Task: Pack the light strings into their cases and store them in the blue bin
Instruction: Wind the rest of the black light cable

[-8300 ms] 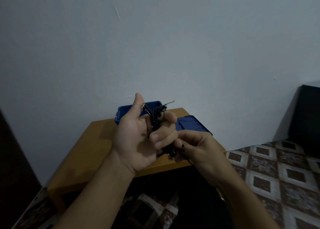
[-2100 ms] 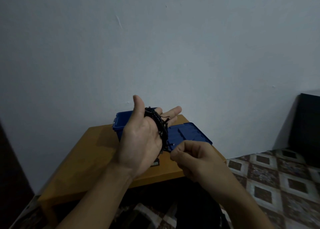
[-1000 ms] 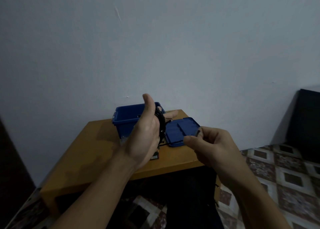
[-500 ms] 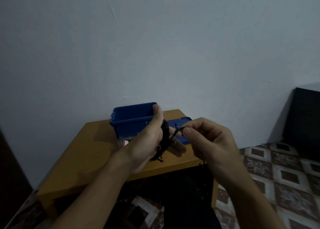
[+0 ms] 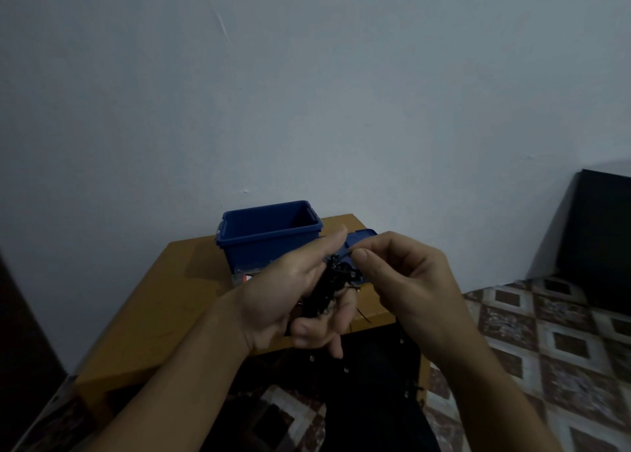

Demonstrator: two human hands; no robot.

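— Where is the light string (image 5: pixel 326 286)?

— It is in the middle, nearest to the camera: a black bundle that lies in the left hand (image 5: pixel 273 298). The fingers of this hand curl around the bundle from below, and the thumb points up, toward twelve o'clock.

— And the right hand (image 5: pixel 406 281)?

— It is at three o'clock from the bundle. Its thumb and forefinger pinch one thin strand at the top of the bundle; the other fingers are bent. At six o'clock from the hands some small pale bulbs (image 5: pixel 345 370) hang in front of the dark lap. The wire between them I cannot make out.

— Which containers do you see?

— Past the hands, at eleven o'clock from the bundle, the blue bin (image 5: pixel 269 243) stands open on the wooden table (image 5: pixel 153 308), near its far edge. Only the inner walls on the far side show. The front wall hides the bottom, so I cannot tell what is in it.

— Is a case there?

— At the foot of the bin's front wall there is a small thing with a red and white mark (image 5: pixel 246 278). The left hand covers most of it, and I cannot tell if it is a case. At one o'clock from the bundle a flat blue lid (image 5: pixel 363 237) lies just beside the bin; the hands hide nearly all of it.

— And farther?

— The pale wall (image 5: pixel 307 93) rises behind the table. At three o'clock the patterned floor tiles (image 5: pixel 546 332) are blurred, and a dark object (image 5: pixel 604 240) is cut off by the right edge.
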